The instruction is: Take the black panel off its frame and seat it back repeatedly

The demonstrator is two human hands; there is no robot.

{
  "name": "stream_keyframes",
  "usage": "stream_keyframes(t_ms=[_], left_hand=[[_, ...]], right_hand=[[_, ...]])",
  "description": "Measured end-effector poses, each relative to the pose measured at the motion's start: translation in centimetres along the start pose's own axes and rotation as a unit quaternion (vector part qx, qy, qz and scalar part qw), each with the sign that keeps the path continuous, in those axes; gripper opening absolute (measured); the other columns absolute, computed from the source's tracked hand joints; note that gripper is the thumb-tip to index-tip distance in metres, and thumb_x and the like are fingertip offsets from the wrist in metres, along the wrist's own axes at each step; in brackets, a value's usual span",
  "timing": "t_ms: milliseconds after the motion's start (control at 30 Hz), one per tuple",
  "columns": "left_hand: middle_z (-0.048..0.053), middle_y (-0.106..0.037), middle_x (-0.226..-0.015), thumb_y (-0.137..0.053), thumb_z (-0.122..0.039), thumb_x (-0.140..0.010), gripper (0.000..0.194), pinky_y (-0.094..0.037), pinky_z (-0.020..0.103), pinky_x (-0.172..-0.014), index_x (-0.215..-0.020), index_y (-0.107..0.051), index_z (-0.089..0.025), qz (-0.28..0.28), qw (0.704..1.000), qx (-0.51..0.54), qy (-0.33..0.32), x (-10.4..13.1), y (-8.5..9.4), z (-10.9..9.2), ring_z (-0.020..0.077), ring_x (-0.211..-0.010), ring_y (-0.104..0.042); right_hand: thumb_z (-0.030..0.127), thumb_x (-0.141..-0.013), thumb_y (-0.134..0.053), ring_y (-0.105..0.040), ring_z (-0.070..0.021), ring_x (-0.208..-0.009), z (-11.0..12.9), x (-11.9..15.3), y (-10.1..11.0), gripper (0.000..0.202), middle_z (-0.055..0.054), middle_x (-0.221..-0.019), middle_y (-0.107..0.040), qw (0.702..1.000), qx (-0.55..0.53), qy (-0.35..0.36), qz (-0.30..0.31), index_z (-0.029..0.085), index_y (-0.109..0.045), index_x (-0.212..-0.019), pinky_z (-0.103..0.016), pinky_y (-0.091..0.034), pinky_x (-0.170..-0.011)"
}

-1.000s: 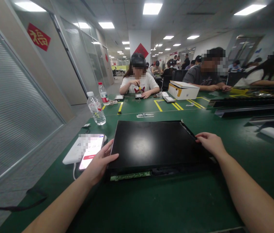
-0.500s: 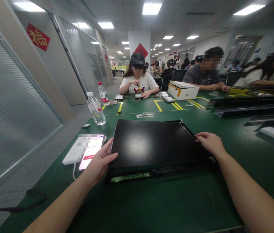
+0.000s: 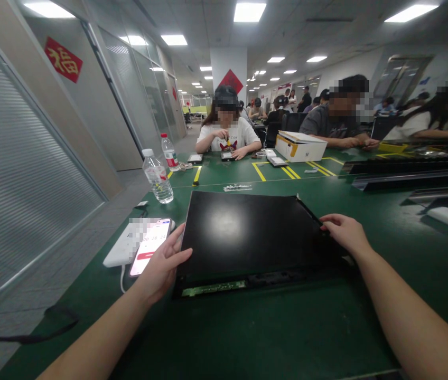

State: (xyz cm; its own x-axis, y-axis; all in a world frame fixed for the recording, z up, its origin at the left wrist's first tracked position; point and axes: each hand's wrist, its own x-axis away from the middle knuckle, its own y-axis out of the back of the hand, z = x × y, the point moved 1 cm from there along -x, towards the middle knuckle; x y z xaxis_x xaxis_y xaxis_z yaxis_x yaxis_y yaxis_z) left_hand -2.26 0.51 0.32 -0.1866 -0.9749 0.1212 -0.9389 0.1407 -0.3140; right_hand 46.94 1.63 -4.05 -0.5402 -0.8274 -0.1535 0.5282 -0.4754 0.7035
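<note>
A flat black display panel (image 3: 243, 227) with a glossy glare spot lies over a black frame (image 3: 279, 279) on the green table. Along the near edge of the frame shows a green circuit board strip (image 3: 214, 288). My left hand (image 3: 164, 264) grips the panel's left edge, thumb on top and fingers at the side and underneath. At the right edge, my right hand (image 3: 343, 232) is closed in a pinch on the panel's rim; its lower fingers are partly hidden, and whether it also holds the frame I cannot tell.
Left of the panel lie a phone (image 3: 150, 247) and a white cabled device (image 3: 119, 245). Two water bottles (image 3: 157, 177) stand beyond. Small white strips (image 3: 238, 187) lie behind the panel; long dark metal bars (image 3: 410, 177) lie right. A co-worker (image 3: 230, 132) sits opposite, near a white box (image 3: 300, 146).
The panel's far edge has shifted slightly away from me and now covers the frame's far right edge, and its glare spot has moved up. Both hands keep their grip.
</note>
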Motion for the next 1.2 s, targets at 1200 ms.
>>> stream_keyframes(t_ms=[1200], left_hand=[[0.012,-0.076,-0.133,-0.093,-0.027,-0.069,0.087,-0.056,0.048,-0.108,-0.149,-0.058,-0.022,0.027,0.998,0.014,-0.048,0.0,-0.1,-0.2,0.039,-0.127,-0.069]], right_hand=[[0.052,-0.08,-0.055,-0.075,-0.0324,-0.102,3.7,2.7,2.5,0.041,-0.01,-0.098,-0.079,0.884,-0.443,-0.046,0.142,0.024,-0.074,-0.104,-0.051,-0.059,-0.093]])
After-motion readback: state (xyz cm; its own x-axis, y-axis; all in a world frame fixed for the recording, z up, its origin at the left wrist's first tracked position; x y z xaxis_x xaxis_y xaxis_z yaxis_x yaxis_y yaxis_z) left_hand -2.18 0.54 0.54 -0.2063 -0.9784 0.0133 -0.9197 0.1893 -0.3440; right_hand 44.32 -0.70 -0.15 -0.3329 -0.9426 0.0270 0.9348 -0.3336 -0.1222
